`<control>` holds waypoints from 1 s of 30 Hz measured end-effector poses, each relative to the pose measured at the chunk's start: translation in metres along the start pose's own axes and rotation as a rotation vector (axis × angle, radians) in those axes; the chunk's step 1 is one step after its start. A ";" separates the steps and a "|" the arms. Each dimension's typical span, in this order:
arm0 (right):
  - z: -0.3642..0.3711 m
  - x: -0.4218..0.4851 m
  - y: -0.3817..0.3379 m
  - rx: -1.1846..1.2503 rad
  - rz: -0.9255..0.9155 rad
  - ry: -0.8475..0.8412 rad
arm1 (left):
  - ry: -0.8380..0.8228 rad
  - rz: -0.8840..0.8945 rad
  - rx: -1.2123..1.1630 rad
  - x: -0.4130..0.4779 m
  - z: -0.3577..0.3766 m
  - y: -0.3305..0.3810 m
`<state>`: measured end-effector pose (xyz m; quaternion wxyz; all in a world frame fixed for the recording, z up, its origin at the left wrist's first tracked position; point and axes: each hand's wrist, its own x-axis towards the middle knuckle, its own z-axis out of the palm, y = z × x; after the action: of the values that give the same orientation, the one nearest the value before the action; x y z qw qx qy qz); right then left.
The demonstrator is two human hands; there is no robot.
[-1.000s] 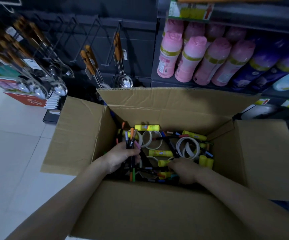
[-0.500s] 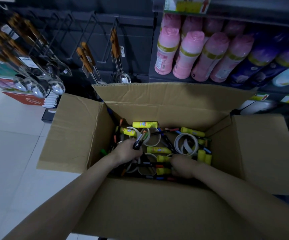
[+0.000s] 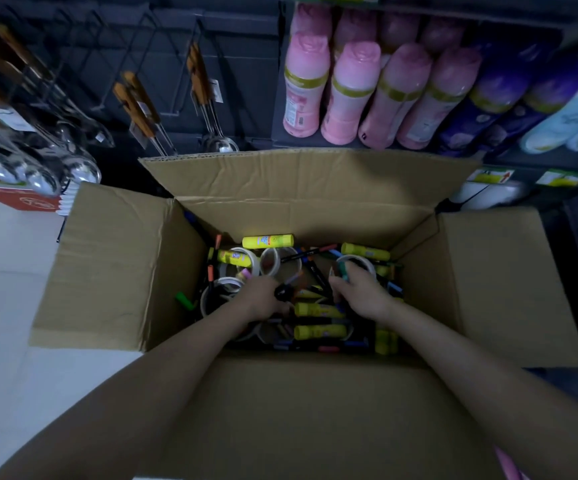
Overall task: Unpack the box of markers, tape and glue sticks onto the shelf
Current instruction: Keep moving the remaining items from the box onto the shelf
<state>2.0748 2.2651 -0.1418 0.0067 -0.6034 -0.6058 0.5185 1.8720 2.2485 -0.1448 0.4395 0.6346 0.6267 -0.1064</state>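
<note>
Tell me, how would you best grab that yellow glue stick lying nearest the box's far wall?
Pinch the glue stick across the middle of its barrel, coming down from above. It lies flat and crosswise with nothing over it, so its long sides look free. The box wall close behind it probably blocks other approaches.

Print on the glue stick [image 3: 268, 241] labels is unreadable.
</note>
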 end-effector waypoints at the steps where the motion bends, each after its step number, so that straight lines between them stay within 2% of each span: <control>1: -0.002 0.003 0.001 0.058 -0.010 0.054 | 0.057 -0.004 -0.087 0.000 -0.002 0.000; 5: -0.006 0.011 -0.010 0.096 0.007 0.151 | 0.204 -0.085 -0.450 -0.001 -0.011 -0.010; 10: 0.010 0.022 -0.028 0.067 0.040 0.098 | 0.338 -0.078 -0.770 -0.012 -0.018 -0.017; 14: 0.020 0.030 -0.033 0.090 0.115 0.055 | 0.345 -0.072 -0.986 -0.022 -0.024 -0.024; 22: 0.027 0.022 -0.026 0.174 0.245 -0.123 | 0.211 -0.108 -1.229 -0.029 -0.024 -0.038; 30: 0.028 0.002 -0.014 -0.132 0.211 -0.237 | 0.226 -0.073 -1.063 -0.033 -0.028 -0.036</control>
<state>2.0462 2.2532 -0.1468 -0.1588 -0.5976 -0.5683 0.5429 1.8220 2.2390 -0.1211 0.6256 0.3103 0.6592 0.2789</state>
